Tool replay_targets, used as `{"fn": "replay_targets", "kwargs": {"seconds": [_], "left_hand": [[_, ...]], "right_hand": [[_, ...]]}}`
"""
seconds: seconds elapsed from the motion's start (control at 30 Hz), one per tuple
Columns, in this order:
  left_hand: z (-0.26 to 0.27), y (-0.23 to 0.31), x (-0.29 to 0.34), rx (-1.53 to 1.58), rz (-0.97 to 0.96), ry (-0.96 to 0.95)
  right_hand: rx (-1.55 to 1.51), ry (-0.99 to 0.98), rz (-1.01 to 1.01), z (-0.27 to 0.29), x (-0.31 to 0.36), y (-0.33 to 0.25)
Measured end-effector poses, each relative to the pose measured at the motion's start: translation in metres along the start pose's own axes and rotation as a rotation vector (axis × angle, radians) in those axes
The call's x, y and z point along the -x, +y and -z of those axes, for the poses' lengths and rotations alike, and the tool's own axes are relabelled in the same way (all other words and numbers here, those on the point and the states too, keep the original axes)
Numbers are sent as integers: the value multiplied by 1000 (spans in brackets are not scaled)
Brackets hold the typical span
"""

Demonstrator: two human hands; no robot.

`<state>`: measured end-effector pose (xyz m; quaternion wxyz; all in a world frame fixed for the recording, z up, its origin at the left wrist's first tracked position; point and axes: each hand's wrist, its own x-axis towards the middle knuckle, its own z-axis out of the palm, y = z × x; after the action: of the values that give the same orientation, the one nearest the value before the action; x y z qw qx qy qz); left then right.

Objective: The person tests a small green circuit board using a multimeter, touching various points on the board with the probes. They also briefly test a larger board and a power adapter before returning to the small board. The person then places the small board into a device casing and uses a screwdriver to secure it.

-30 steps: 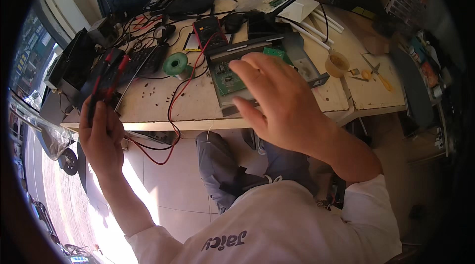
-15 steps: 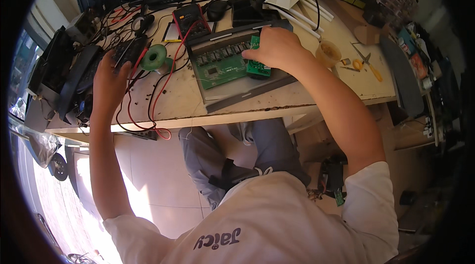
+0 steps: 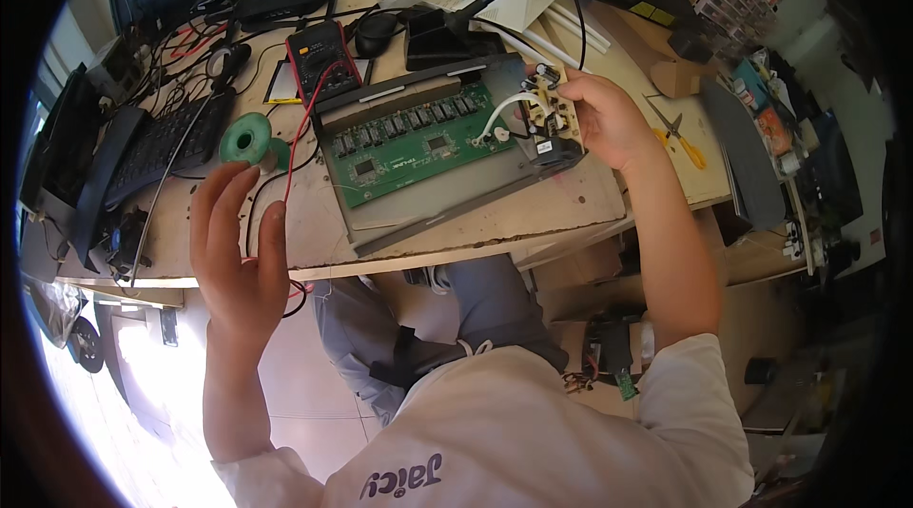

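My right hand [image 3: 609, 118] grips a small circuit board [image 3: 540, 110] by its right edge. Its component side faces up, with capacitors and a dark block showing. A white cable [image 3: 509, 103] runs from it to a long green circuit board [image 3: 404, 154] lying in a grey metal case [image 3: 447, 218]. My left hand [image 3: 238, 256] is raised over the bench's front edge, fingers apart and holding nothing. Just beyond its fingertips stands a green solder spool [image 3: 249, 139]. The red test lead [image 3: 302, 142] of a red and black multimeter [image 3: 321, 61] passes near the thumb.
A black keyboard [image 3: 171, 137] and tangled cables fill the left of the bench. Behind the case are a black stand [image 3: 442, 40] and white rods [image 3: 547, 47]. Yellow-handled scissors [image 3: 680, 139] lie at right, near a cardboard box [image 3: 666, 66].
My right hand has turned the small board over and tilted it up at the case's right end, exposing the white cable. My left hand has come back from the keyboard area toward me, fingers spread.
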<state>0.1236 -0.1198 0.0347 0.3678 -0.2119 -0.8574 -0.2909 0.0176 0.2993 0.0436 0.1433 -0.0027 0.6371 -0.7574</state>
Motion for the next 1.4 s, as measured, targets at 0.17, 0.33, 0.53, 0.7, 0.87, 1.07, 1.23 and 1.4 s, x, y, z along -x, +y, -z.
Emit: {"fn": "replay_targets", "kwargs": {"seconds": [0.17, 0.33, 0.53, 0.7, 0.87, 1.07, 1.23, 1.4], "left_hand": [[-17, 29, 2, 150, -84, -84], [-54, 62, -17, 397, -94, -164], [-129, 70, -78, 851, 486, -605], [-145, 46, -90, 1099, 790, -743], [-144, 38, -79, 1256, 865, -710], [-146, 38, -78, 1352, 862, -701], [-148, 35, -74, 1377, 829, -671], [-148, 36, -77, 1355, 806, -688]], "right_hand": [[-42, -88, 40, -19, 15, 0], [169, -35, 59, -35, 17, -8], [631, 157, 1, -67, -7, -21], [508, -39, 66, -53, -17, -25], [345, -186, 96, -43, -16, -21], [205, -144, 119, -36, -19, -6], [246, -143, 133, -35, -25, 2], [250, -126, 128, -32, -28, 3]]}}
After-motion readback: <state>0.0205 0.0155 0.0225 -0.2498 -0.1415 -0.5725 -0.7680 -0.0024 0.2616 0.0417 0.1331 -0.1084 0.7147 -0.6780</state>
